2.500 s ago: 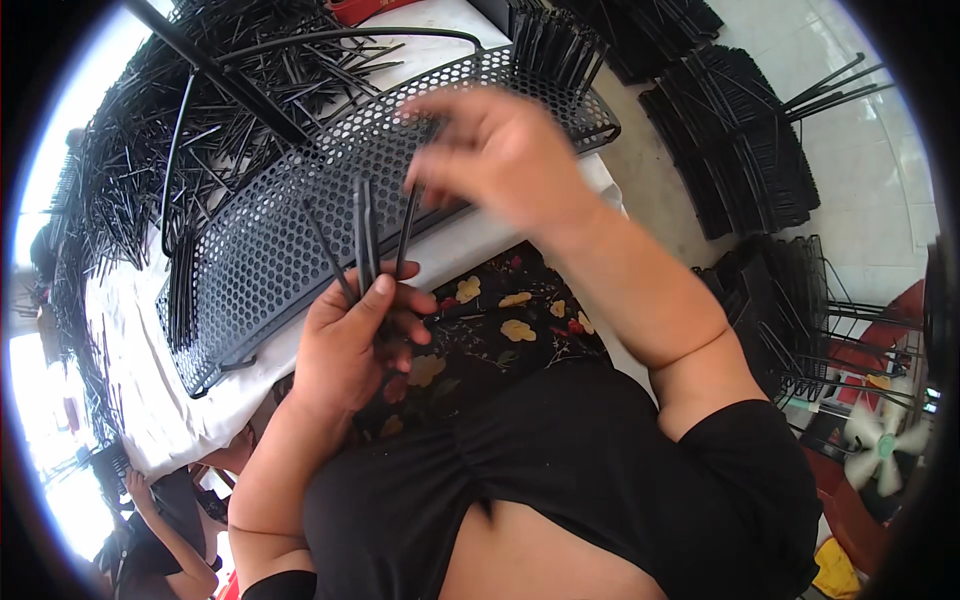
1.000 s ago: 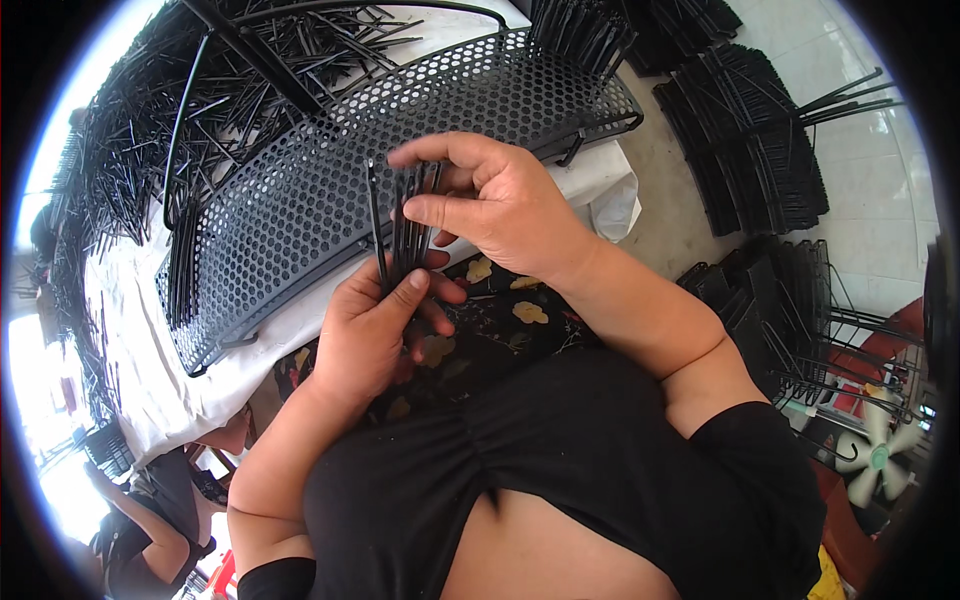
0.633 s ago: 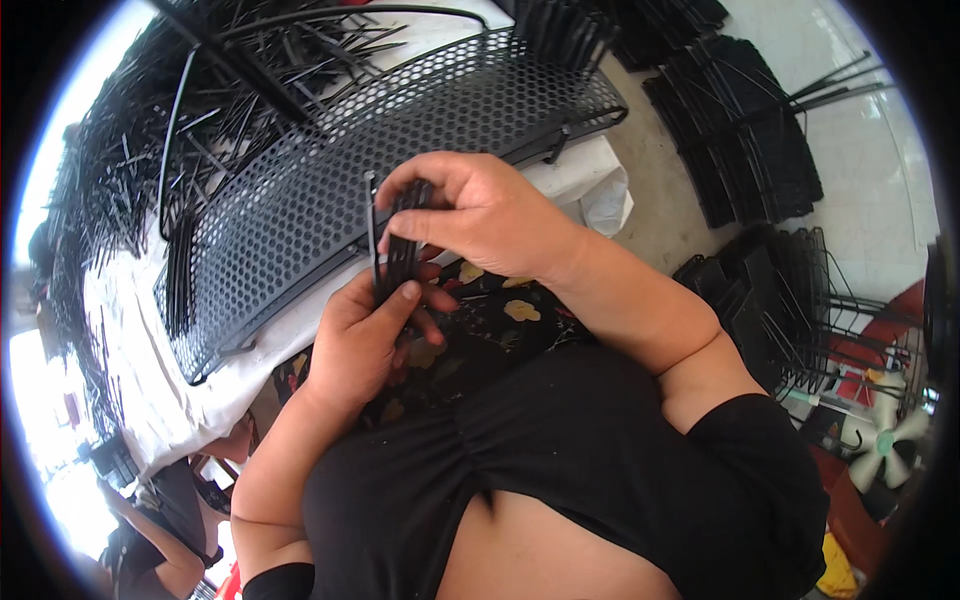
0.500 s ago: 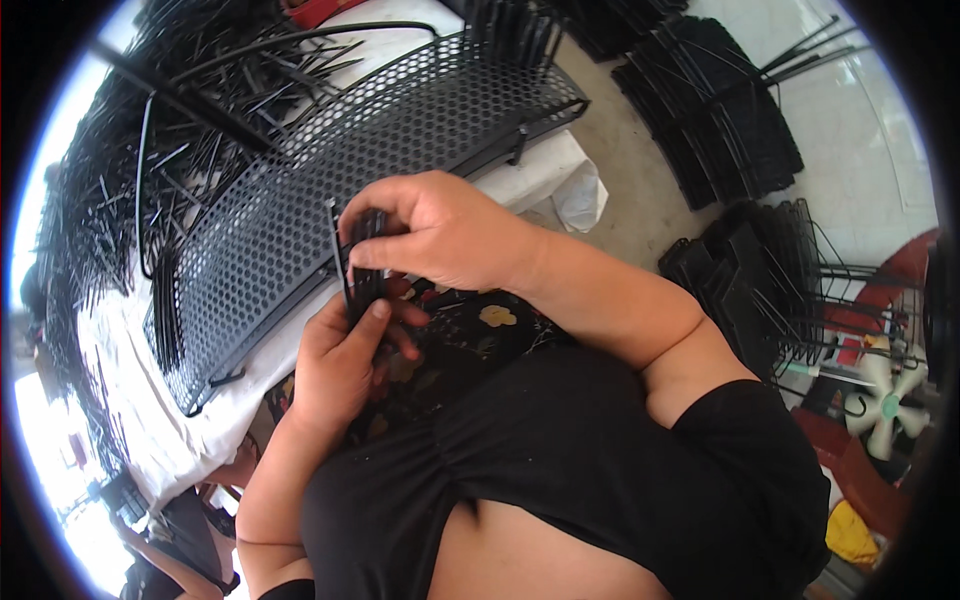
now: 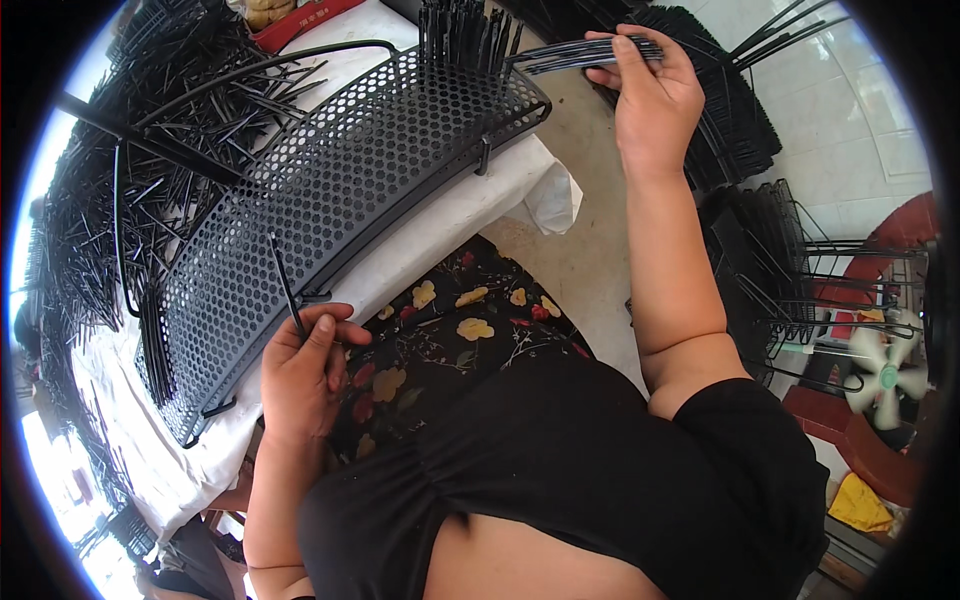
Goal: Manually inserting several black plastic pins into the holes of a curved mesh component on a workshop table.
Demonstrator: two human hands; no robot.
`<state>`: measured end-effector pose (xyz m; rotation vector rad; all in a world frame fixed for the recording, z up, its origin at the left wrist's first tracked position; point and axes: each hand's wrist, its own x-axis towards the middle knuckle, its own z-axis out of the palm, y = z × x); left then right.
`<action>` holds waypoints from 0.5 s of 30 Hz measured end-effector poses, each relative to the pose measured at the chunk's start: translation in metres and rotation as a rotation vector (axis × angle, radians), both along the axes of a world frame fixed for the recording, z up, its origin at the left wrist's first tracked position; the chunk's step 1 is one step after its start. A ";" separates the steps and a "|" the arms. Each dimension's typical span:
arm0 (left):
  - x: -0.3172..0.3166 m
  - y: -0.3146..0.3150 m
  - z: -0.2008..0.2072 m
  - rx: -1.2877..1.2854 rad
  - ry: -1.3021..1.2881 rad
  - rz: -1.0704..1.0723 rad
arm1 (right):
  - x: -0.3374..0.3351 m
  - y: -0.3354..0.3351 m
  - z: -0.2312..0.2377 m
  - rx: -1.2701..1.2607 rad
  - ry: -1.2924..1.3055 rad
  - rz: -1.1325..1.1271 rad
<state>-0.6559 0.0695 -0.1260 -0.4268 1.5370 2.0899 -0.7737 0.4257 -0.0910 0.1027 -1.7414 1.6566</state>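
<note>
A single thin black strip (image 5: 284,278) is pinched in my left hand (image 5: 302,375), its free end rising over the near edge of a curved black mesh panel (image 5: 350,165). Farther off to the right, my raised right hand (image 5: 660,105) grips a small bundle of black strips (image 5: 568,54) between thumb and fingers. That bundle points left, toward a dense cluster of upright black strips (image 5: 455,38) at the panel's right end. More strips (image 5: 153,350) stand packed along the panel's left end. The panel has round holes and a bent rod frame.
White sheeting (image 5: 480,215) covers the table under the panel. A big heap of loose black strips (image 5: 90,200) lies beyond it, with a red box (image 5: 305,22) behind. To the right are stacked black panels with rods (image 5: 745,240) and a fan (image 5: 887,378). Flowered cloth (image 5: 480,300) covers my lap.
My hands were together over a bundle of strips. The right hand has moved away to the far right with a bundle; the left has dropped slightly and holds one strip.
</note>
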 end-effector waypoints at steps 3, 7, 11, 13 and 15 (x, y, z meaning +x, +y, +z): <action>-0.001 0.002 0.000 -0.008 0.004 0.016 | 0.001 0.008 -0.004 0.045 -0.010 -0.051; 0.000 0.003 0.000 -0.030 -0.001 0.006 | -0.001 0.011 -0.012 -0.002 -0.067 -0.054; 0.000 0.003 0.001 -0.043 -0.001 0.006 | -0.002 0.011 -0.007 0.024 -0.086 -0.054; 0.001 0.002 0.000 -0.041 0.004 0.008 | -0.005 0.013 -0.003 0.158 -0.110 -0.052; 0.001 0.002 -0.001 -0.039 0.010 0.012 | -0.007 0.012 0.002 0.207 -0.113 -0.077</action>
